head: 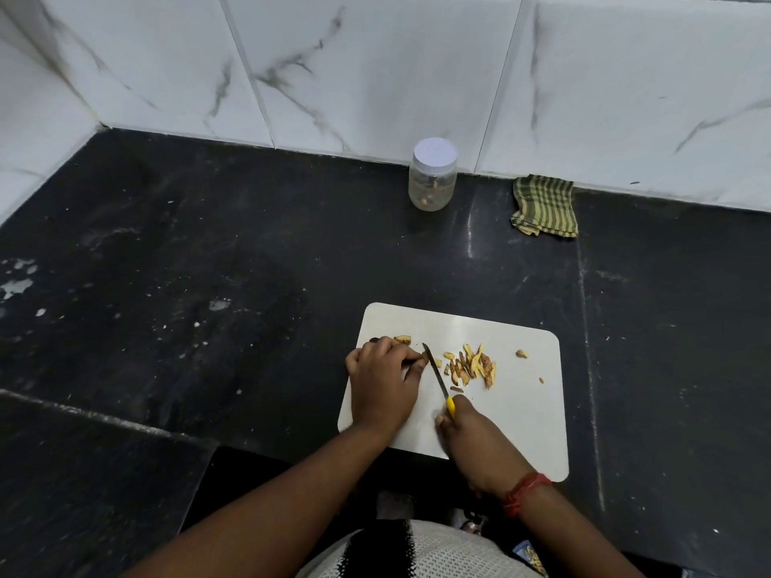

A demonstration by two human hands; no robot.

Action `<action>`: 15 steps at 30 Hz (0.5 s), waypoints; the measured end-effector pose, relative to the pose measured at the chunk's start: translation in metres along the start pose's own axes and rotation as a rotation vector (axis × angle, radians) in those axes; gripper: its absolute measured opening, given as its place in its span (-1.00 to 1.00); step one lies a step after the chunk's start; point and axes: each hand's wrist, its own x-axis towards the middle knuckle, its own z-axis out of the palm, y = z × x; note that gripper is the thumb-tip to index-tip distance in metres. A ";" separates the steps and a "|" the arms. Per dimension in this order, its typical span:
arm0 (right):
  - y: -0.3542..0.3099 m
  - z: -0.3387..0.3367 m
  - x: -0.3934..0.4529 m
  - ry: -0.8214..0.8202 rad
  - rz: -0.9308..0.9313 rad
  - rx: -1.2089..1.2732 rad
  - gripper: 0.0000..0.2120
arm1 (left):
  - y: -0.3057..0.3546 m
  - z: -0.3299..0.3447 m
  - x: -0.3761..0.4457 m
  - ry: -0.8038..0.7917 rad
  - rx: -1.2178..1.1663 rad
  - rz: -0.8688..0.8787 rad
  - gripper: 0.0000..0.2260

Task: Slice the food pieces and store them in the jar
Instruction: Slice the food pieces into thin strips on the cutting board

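Head view, slicing stage.
Food piece [421, 357]: lying on the cutting board [521, 410], pinned under the left hand [381, 379] fingertips.
Knife [436, 375]: right hand [473, 435] is gripping its yellow handle, blade just right of the left fingers.
Slices [471, 367]: lying beyond the right hand.
Jar [432, 173]: standing lidded, well beyond both hands.

I see the cutting board [513, 415] near me on the counter [208, 285]; slices [471, 367] lie on it, right of the knife [436, 375]. Far behind stands the jar [432, 175], a cloth [544, 204] to its right, both by the wall [375, 68].
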 end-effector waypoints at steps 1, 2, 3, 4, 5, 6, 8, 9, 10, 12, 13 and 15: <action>0.000 0.001 -0.001 0.002 -0.008 -0.003 -0.87 | 0.000 0.000 0.000 -0.004 0.011 0.003 -0.90; -0.001 0.001 -0.001 -0.001 -0.012 -0.007 -0.86 | 0.000 0.000 0.000 -0.006 0.021 0.006 -0.91; 0.000 0.002 -0.001 -0.006 -0.013 -0.013 -0.86 | 0.000 0.000 0.000 -0.006 0.027 0.007 -0.92; 0.000 0.002 -0.001 -0.005 -0.014 -0.015 -0.86 | 0.000 0.000 0.000 -0.004 0.028 0.005 -0.92; 0.001 0.001 0.000 0.000 -0.014 -0.011 -0.87 | 0.000 0.000 0.000 -0.001 0.026 0.005 -0.91; 0.001 0.001 0.000 0.008 -0.013 -0.006 -0.88 | 0.000 0.000 0.000 0.001 0.027 0.006 -0.90; 0.002 0.000 0.001 0.018 0.001 0.002 -0.90 | 0.001 -0.001 -0.001 -0.001 0.040 0.018 -0.88; 0.002 -0.001 0.002 0.019 0.011 0.008 -0.90 | 0.001 -0.001 0.000 -0.001 0.045 0.025 -0.87; 0.003 -0.001 0.003 0.019 0.023 0.012 -0.90 | 0.001 -0.001 0.000 -0.001 0.046 0.029 -0.86; 0.005 -0.001 0.004 0.022 0.038 0.010 -0.89 | 0.001 0.000 0.000 0.001 0.046 0.033 -0.85; 0.005 -0.002 0.004 0.023 0.037 0.011 -0.89 | 0.001 0.000 -0.001 0.003 0.047 0.034 -0.84; 0.005 -0.003 0.004 0.025 0.027 0.020 -0.91 | 0.001 0.001 0.000 0.009 0.058 0.039 -0.81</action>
